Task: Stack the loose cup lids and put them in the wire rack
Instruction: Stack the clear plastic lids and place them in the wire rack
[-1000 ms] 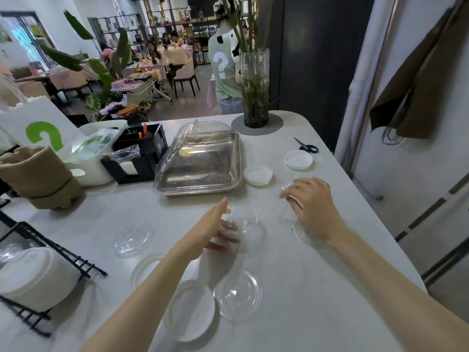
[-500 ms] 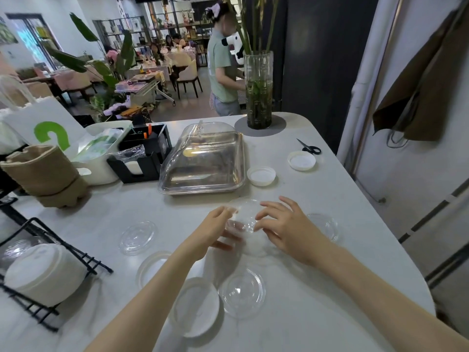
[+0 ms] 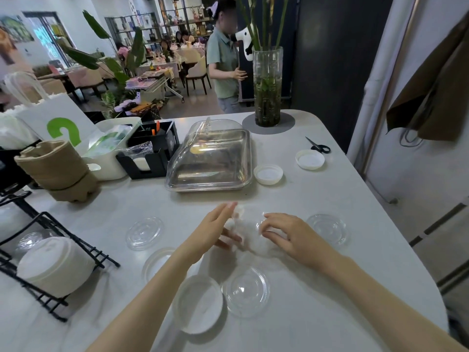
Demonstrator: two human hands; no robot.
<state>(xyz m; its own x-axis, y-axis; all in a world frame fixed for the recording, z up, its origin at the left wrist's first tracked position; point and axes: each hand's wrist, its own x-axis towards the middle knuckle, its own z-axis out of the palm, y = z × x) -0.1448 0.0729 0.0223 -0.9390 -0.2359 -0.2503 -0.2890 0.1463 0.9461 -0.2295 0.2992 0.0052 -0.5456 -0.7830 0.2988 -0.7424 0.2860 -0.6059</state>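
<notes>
At the middle of the white table, my left hand [image 3: 218,229] and my right hand [image 3: 286,235] both hold clear domed cup lids [image 3: 250,231] between them; motion blur hides how many. Loose clear lids lie at the left [image 3: 144,232], right [image 3: 327,228] and front [image 3: 246,290]. White lids lie near my left forearm [image 3: 198,303] and partly under it [image 3: 157,260], with two more further back [image 3: 268,174] [image 3: 310,159]. The black wire rack [image 3: 50,250] at the left edge holds a stack of white lids [image 3: 54,266] on its side.
A clear covered tray [image 3: 210,158] sits behind my hands. Beside it are a black organizer [image 3: 152,153], a white bin [image 3: 111,148] and brown cup sleeves [image 3: 55,168]. A glass vase [image 3: 267,87] and scissors [image 3: 318,146] stand at the back. A person [image 3: 223,59] stands beyond the table.
My right hand came left from the clear lid on the right side and joined my left hand on the lids held between them. The person behind the table moved right.
</notes>
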